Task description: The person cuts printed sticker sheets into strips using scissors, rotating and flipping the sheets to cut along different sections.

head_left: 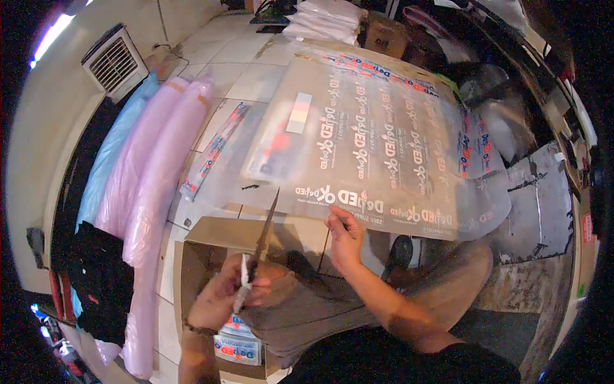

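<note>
My left hand is closed round the pale handle of a long knife, whose thin dark blade points up and away from me. At the near edge of a large clear plastic sheet, my right hand pinches the film between thumb and fingers. White "DepED OK" lettering runs in rows across the sheet, with blue and red print at its far and right sides. A small colour-striped strip shows on its left part. Below my left hand, an open cardboard box contains printed packs.
Long plastic-wrapped rolls, pink and blue, lie on the left. White stacked bundles and a brown carton stand at the back. A grey panel lies to the right. My bent leg is beneath the sheet's near edge.
</note>
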{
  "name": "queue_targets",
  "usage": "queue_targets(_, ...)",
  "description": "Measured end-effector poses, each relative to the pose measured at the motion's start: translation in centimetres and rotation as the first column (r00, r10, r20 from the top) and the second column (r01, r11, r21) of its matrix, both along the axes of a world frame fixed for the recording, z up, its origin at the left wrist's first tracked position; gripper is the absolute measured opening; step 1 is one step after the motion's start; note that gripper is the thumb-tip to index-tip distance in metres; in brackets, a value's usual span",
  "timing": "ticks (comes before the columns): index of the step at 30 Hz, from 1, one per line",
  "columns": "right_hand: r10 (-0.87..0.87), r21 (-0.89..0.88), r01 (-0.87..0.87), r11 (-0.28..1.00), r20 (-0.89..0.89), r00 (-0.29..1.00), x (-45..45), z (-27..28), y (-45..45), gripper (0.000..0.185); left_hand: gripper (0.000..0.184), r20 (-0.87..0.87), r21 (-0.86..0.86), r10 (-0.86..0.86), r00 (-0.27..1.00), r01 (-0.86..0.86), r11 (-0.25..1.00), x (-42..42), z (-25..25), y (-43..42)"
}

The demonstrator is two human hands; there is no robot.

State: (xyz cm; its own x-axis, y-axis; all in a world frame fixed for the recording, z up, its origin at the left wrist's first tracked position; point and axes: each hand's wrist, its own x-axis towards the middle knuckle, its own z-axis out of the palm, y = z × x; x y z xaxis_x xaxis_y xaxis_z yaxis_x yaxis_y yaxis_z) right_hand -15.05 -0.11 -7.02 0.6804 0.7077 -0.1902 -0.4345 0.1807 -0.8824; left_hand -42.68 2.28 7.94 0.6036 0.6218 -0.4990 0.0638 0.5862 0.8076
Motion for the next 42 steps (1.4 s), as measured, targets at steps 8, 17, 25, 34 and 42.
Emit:
queue_targets(8, 0.05, -0.022, -0.051, 0.998, -0.042, 0.998, -2.9, -0.7, 2.3, 0.031, 0.055, 0.144, -0.279, 0.071, 0.987, -0.029, 0.96, 2.5, -5.0, -3.8)
queue_targets(17, -0.006, 0.008, 0.005, 1.0, 0.023, 1.0, -1.4, 1.9, 3.1, 0.04, 0.053, -0.055, -0.266, -0.055, 0.997, 0.039, 0.963, 4.2, -4.8, -1.4)
queue_targets(25, -0.082, -0.014, 0.086, 0.996, 0.191, 0.978, -1.9, 1.6, 3.9, 0.041, 0.052, 0.037, -0.111, 0.037, 0.999, -0.032, 0.993, 7.2, -5.4, -2.0)
queue_targets(34, -0.024, 0.021, 0.023, 1.0, 0.074, 0.997, -4.1, 1.5, 5.1, 0.04, 0.047, 0.024, -0.015, 0.064, 0.998, -0.063, 0.998, 6.8, -6.2, -2.0)
queue_targets(42, -0.038, 0.082, 0.041, 0.996, -0.033, 0.999, -4.4, 1.7, 5.3, 0.04, 0.047, -0.024, -0.085, 0.019, 1.0, -0.021, 0.996, 6.2, -4.1, -0.7)
